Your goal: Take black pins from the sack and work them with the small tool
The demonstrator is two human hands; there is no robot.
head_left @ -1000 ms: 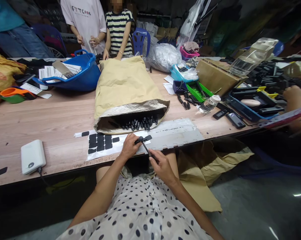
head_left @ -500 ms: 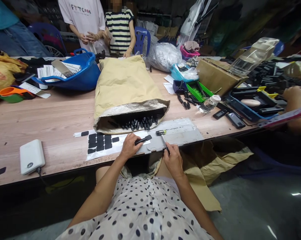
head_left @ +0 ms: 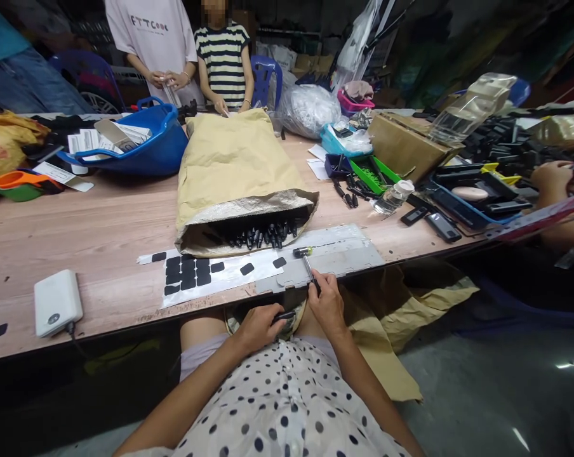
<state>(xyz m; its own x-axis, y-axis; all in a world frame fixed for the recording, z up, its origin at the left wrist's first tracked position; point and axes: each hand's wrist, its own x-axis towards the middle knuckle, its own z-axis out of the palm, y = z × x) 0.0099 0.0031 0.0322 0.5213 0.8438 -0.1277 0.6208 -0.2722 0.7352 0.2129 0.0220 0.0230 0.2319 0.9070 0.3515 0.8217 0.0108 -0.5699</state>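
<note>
Over my lap, just below the table edge, my left hand [head_left: 257, 329] is closed around a slim black pen-shaped piece [head_left: 286, 315]. My right hand [head_left: 327, 304] grips the handle of a small hammer [head_left: 302, 252], whose black and yellow-green head rests over a flat grey board [head_left: 334, 257]. Left of the board lies a white sheet [head_left: 230, 285] with several rounded black pads [head_left: 188, 274] on it. Behind them, a tan paper sack [head_left: 234, 158] lies with its mouth toward me, showing several black pen-shaped pieces [head_left: 268, 236] inside.
A white power bank [head_left: 58, 303] with a cable sits at the left edge. Farther back are a blue basket [head_left: 139, 152] of boxes, a green tray [head_left: 375, 174] and a water bottle [head_left: 392, 198]. At right, another person's hand [head_left: 551, 178] is near black parts. Two people stand opposite.
My left hand has drawn back from the white sheet to over my lap, carrying the black pen-shaped piece. The hammer stays in my right hand. A black pad shows where my left hand was.
</note>
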